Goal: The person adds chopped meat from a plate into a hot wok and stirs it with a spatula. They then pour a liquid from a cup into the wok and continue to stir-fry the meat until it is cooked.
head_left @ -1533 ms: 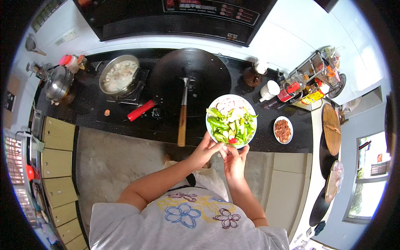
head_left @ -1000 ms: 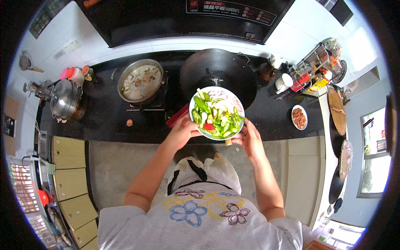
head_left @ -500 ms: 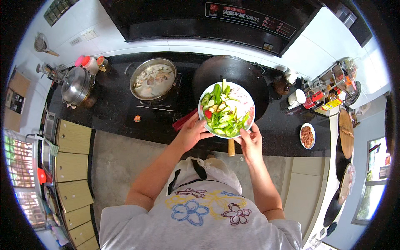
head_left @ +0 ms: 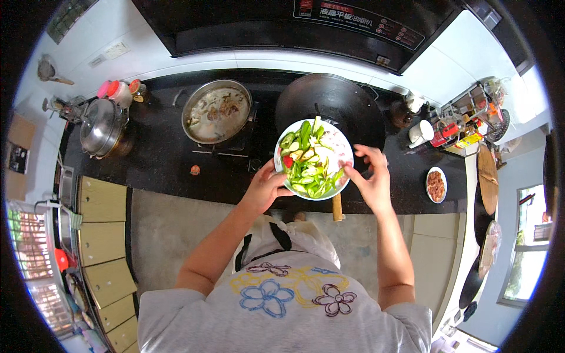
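Over the counter's front edge I hold a white plate (head_left: 348, 146) of sliced green peppers (head_left: 318, 185), with a bit of red and some pale pieces at its right side. My left hand (head_left: 266, 187) grips the plate's left rim, thumb up and fingers beneath. By the right rim, my right hand (head_left: 374, 179) is open with its fingers spread; the thumb tip lies at the rim, and whether it touches I cannot tell. A large black wok (head_left: 329, 97) stands just behind the plate, which covers part of it. A wooden handle (head_left: 337, 209) sticks out below the plate.
Left of the wok, a pan (head_left: 203, 140) of cloudy broth sits on the stove. Farther left is a lidded metal pot (head_left: 101, 126) beside several jars. A small bowl of meat (head_left: 436, 184), a white mug (head_left: 421, 132) and a condiment rack stand at right. The range hood (head_left: 235, 29) hangs above.
My right hand has come off its grip on the plate, its fingers now spread to the right. The plate has shifted slightly left and down, held in my left hand.
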The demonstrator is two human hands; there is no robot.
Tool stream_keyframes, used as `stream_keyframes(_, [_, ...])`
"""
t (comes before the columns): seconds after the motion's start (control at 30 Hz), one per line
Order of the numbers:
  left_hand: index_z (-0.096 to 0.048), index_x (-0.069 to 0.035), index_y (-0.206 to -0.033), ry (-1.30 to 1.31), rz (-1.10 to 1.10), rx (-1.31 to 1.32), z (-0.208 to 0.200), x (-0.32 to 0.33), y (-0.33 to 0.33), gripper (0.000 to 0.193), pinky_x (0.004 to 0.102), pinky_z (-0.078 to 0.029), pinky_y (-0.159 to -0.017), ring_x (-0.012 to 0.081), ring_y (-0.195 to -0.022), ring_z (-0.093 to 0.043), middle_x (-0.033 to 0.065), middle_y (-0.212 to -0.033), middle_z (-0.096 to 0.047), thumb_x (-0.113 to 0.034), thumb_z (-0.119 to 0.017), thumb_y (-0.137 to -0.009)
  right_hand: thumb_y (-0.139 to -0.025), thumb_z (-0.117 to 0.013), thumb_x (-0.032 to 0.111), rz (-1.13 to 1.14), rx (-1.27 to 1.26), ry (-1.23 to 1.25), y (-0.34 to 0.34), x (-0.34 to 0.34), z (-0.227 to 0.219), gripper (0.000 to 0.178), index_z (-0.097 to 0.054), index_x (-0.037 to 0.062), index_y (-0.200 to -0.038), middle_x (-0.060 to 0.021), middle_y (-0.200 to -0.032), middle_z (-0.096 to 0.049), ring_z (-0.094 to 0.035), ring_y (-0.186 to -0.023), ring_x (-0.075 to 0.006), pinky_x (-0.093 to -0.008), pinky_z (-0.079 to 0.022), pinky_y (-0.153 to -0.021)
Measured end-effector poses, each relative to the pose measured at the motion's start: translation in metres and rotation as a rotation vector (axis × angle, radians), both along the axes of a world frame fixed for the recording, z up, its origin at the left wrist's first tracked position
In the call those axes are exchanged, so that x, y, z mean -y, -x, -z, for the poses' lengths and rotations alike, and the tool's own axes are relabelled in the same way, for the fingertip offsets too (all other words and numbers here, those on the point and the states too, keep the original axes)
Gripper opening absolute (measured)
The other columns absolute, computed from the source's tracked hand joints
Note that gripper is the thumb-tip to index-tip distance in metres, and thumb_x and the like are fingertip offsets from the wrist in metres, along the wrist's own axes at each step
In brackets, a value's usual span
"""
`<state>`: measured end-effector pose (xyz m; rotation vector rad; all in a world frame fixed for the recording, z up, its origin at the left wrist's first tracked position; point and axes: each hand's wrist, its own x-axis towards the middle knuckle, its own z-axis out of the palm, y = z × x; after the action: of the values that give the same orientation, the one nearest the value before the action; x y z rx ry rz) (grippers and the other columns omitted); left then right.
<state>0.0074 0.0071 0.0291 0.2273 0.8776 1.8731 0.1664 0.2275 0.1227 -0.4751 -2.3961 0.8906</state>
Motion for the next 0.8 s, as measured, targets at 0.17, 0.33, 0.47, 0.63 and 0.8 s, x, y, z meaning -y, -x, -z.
stream_keyframes(0.17, [-0.040,-0.009,-0.144,-0.020,0.075,-0.031,0.002,0.012,0.016,0.053,0.0440,-0.059,-0.087,0.0237,-0.116,-0.061,0.0096,-0.132,-0.057,-0.007,-0.056,-0.093,-0.062,-0.084,0.019,-0.304,0.261,-0.288,0.042,0.006,-0.034,0.065,-0.063,0.0064,-0.122,-0.0109,-0.124,-0.059,-0.050,-0.115,-0.0303,-0.0388,-0.036,-0.100])
stream_keyframes(0.33, [-0.043,-0.008,-0.140,-0.069,0.123,0.005,0.013,0.014,0.036,0.050,0.0451,-0.059,-0.087,0.0252,-0.116,-0.061,0.0100,-0.131,-0.057,-0.006,-0.056,-0.093,-0.055,-0.084,0.026,-0.301,0.411,-0.379,0.065,0.012,-0.031,0.073,-0.062,0.0081,-0.123,-0.0105,-0.122,-0.057,-0.051,-0.111,-0.0305,-0.0404,-0.036,-0.095])
stream_keyframes(0.47, [-0.043,-0.008,-0.140,-0.096,0.132,0.010,0.021,0.010,0.047,0.050,0.0463,-0.059,-0.089,0.0264,-0.116,-0.061,0.0109,-0.132,-0.057,-0.005,-0.056,-0.092,-0.051,-0.084,0.025,-0.235,0.487,-0.437,0.083,0.013,-0.018,0.066,-0.065,0.0090,-0.113,-0.0085,-0.110,-0.061,-0.053,-0.107,-0.0299,-0.0399,-0.037,-0.093])
stream_keyframes(0.63, [-0.043,-0.004,-0.139,-0.058,0.104,-0.038,0.017,0.002,0.052,0.050,0.0455,-0.059,-0.089,0.0274,-0.112,-0.064,0.0136,-0.129,-0.059,-0.013,-0.058,-0.092,-0.054,-0.081,0.012,-0.231,0.418,-0.491,0.091,0.002,-0.008,0.050,-0.067,0.0053,-0.101,-0.0109,-0.096,-0.066,-0.058,-0.093,-0.0321,-0.0409,-0.046,-0.083])
stream_keyframes(0.8, [-0.043,-0.005,-0.139,-0.039,0.098,-0.009,0.013,-0.001,0.056,0.049,0.0481,-0.057,-0.091,0.0286,-0.112,-0.064,0.0146,-0.129,-0.058,-0.011,-0.057,-0.092,-0.060,-0.081,0.011,-0.287,0.366,-0.344,0.096,-0.012,-0.013,0.042,-0.067,0.0035,-0.099,-0.0155,-0.094,-0.068,-0.062,-0.091,-0.0361,-0.0417,-0.050,-0.084])
